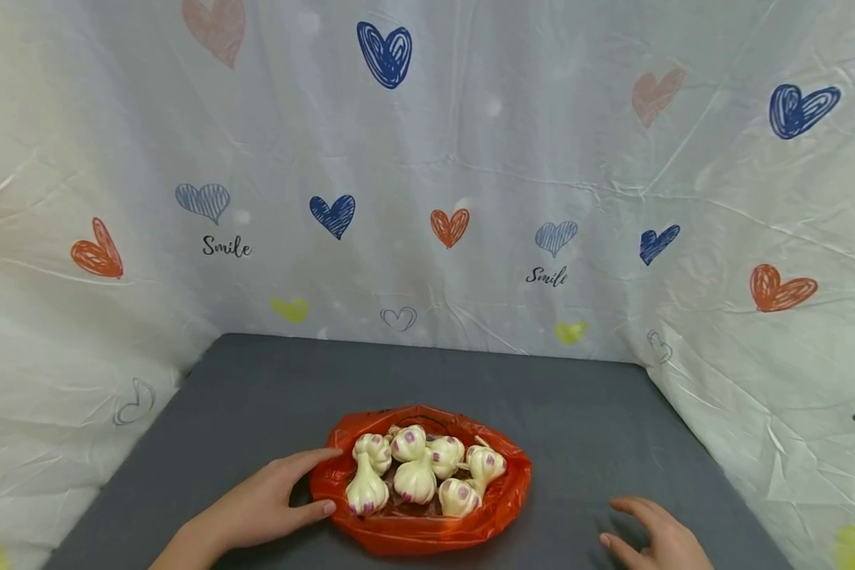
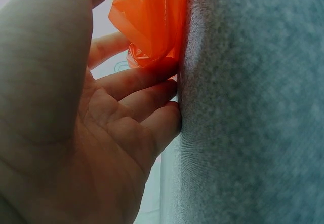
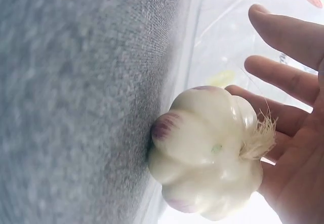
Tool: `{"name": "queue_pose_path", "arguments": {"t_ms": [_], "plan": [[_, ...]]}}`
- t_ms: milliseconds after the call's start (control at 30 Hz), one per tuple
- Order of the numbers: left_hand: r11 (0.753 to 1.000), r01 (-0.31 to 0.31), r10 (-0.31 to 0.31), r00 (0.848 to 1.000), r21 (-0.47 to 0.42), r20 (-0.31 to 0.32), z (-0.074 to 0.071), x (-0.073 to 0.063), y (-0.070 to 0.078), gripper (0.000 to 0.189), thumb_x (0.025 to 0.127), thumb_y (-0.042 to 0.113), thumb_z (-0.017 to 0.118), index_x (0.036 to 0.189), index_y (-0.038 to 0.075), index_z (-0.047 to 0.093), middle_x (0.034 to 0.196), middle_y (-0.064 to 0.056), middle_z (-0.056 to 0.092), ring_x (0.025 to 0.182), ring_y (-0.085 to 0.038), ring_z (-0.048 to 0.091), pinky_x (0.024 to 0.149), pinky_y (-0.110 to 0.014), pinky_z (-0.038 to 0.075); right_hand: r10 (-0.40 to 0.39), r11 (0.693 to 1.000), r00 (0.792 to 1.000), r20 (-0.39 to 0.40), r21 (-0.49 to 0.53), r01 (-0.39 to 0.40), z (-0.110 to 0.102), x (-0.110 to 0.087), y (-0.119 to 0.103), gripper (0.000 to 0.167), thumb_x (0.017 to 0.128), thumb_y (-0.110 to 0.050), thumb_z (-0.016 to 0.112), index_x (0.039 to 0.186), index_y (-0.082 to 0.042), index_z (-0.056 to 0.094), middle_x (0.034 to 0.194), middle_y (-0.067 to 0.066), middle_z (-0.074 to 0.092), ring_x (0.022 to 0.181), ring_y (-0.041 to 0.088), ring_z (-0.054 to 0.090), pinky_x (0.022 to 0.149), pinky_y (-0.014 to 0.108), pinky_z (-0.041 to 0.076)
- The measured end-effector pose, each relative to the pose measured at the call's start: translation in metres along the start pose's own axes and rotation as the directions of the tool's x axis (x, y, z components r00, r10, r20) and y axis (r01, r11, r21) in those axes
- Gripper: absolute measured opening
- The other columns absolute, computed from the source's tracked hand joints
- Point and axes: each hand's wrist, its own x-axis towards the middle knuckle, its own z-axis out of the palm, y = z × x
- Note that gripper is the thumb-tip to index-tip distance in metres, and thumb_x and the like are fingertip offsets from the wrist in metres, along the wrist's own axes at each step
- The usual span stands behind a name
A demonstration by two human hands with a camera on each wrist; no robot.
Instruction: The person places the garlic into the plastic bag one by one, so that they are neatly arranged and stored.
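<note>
A red plastic bag (image 1: 427, 545) with its top spread wide sits on the table, holding several white garlic bulbs (image 1: 415, 479) with purple marks. My left hand (image 1: 274, 500) rests at the bag's left side, thumb and index fingertip at its rim. In the left wrist view the other fingers (image 2: 152, 82) reach down to the tabletop beside the red plastic. To the right of the bag, my right hand (image 1: 655, 538) is held with thumb and fingers apart. The right wrist view has a single garlic bulb (image 3: 210, 153) on the table by that palm, roots toward the hand.
The dark grey tabletop (image 1: 577, 427) extends behind and to both sides of the bag. A white curtain (image 1: 449, 142) printed with hearts and "Smile" encloses the table at the back and on the left and right.
</note>
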Motion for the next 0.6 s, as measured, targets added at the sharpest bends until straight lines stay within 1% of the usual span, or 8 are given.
{"name": "queue_pose_path", "arguments": {"t_ms": [33, 133, 233, 333, 433, 500, 600], "plan": [[1.0, -0.001, 0.001, 1.0, 0.003, -0.001, 0.0, 0.0, 0.0, 0.08, 0.099, 0.072, 0.067, 0.163, 0.025, 0.053, 0.159, -0.005, 0.057, 0.145, -0.037, 0.056, 0.111, -0.067, 0.049, 0.008, 1.0, 1.0, 0.008, 0.009, -0.008, 0.0, 0.0, 0.001, 0.056, 0.088, -0.046, 0.092, 0.125, -0.006, 0.076, 0.126, 0.016, 0.074, 0.097, 0.028, 0.075, 0.082, 0.05, 0.063], [1.0, -0.004, 0.004, 1.0, 0.011, -0.004, 0.0, -0.001, -0.001, 0.079, 0.1, 0.072, 0.067, 0.163, 0.025, 0.052, 0.159, -0.005, 0.057, 0.145, -0.037, 0.056, 0.11, -0.068, 0.049, 0.026, 0.999, 0.999, 0.041, 0.032, -0.028, 0.001, -0.001, 0.006, 0.058, 0.088, -0.047, 0.091, 0.127, -0.006, 0.076, 0.128, 0.017, 0.073, 0.094, 0.024, 0.074, 0.078, 0.047, 0.063], [1.0, -0.004, 0.004, 1.0, 0.01, -0.003, 0.0, -0.002, -0.002, 0.078, 0.101, 0.07, 0.066, 0.163, 0.025, 0.052, 0.159, -0.006, 0.057, 0.145, -0.038, 0.056, 0.11, -0.068, 0.049, 0.04, 0.999, 0.997, 0.071, 0.032, -0.042, 0.003, -0.001, 0.012, 0.059, 0.089, -0.05, 0.089, 0.128, -0.007, 0.076, 0.128, 0.015, 0.073, 0.103, 0.029, 0.074, 0.084, 0.052, 0.062], [1.0, -0.003, 0.003, 1.0, 0.005, -0.003, 0.0, -0.003, -0.002, 0.078, 0.101, 0.069, 0.066, 0.163, 0.025, 0.052, 0.16, -0.005, 0.056, 0.145, -0.038, 0.056, 0.11, -0.068, 0.049, 0.032, 0.999, 0.996, 0.078, 0.027, -0.035, 0.004, -0.002, 0.016, 0.056, 0.091, -0.05, 0.088, 0.127, -0.009, 0.076, 0.126, 0.012, 0.074, 0.108, 0.033, 0.074, 0.089, 0.055, 0.061], [1.0, -0.002, 0.002, 1.0, 0.006, -0.007, -0.001, -0.003, -0.002, 0.077, 0.101, 0.069, 0.067, 0.163, 0.025, 0.052, 0.16, -0.005, 0.056, 0.145, -0.038, 0.056, 0.11, -0.068, 0.049, 0.017, 0.999, 0.997, 0.071, 0.039, -0.02, 0.005, -0.005, 0.02, 0.052, 0.092, -0.047, 0.088, 0.127, -0.01, 0.077, 0.125, 0.009, 0.074, 0.106, 0.031, 0.074, 0.088, 0.053, 0.061], [1.0, -0.002, 0.002, 1.0, 0.007, -0.01, -0.001, -0.003, -0.002, 0.078, 0.101, 0.069, 0.067, 0.163, 0.025, 0.052, 0.159, -0.005, 0.056, 0.145, -0.038, 0.056, 0.11, -0.068, 0.049, 0.01, 0.999, 0.998, 0.07, 0.047, -0.013, 0.005, -0.006, 0.021, 0.05, 0.093, -0.045, 0.088, 0.127, -0.009, 0.077, 0.124, 0.009, 0.075, 0.104, 0.029, 0.074, 0.087, 0.052, 0.062], [1.0, 0.001, -0.001, 1.0, 0.01, -0.013, -0.002, -0.004, -0.002, 0.078, 0.101, 0.07, 0.067, 0.163, 0.024, 0.052, 0.159, -0.005, 0.056, 0.145, -0.038, 0.056, 0.11, -0.068, 0.049, 0.014, 0.999, 0.996, 0.084, 0.039, -0.017, 0.005, -0.007, 0.025, 0.049, 0.094, -0.043, 0.087, 0.126, -0.008, 0.077, 0.123, 0.01, 0.075, 0.104, 0.03, 0.074, 0.088, 0.053, 0.061]]}}
